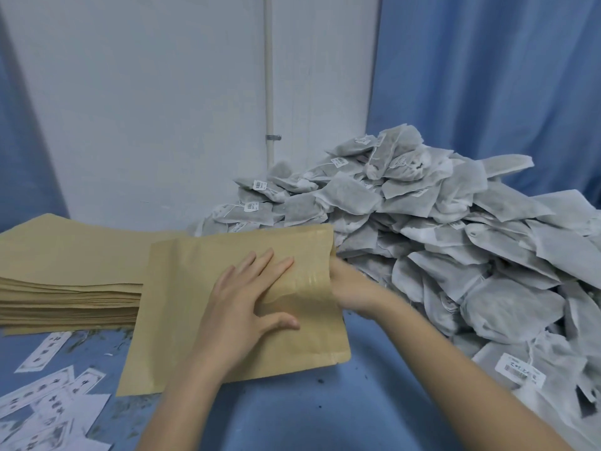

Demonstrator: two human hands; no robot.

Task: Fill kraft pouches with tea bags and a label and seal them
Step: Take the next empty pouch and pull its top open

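A kraft pouch (182, 288) lies on the blue table, its open mouth facing right. My left hand (247, 297) rests flat on top of it with fingers spread. My right hand (349, 288) is at the pouch's mouth; its fingers reach inside and are hidden by the paper, so what they hold cannot be seen. A big heap of grey tea bags (439, 242) with strings and small tags fills the right side. Paper labels (48, 408) lie scattered at the lower left.
A thick stack of empty kraft pouches (65, 281) sits at the left, partly under the pouch being handled. Blue table surface (325, 402) shows in front, dusted with tea crumbs. A white wall with a pipe (269, 92) and blue curtains stand behind.
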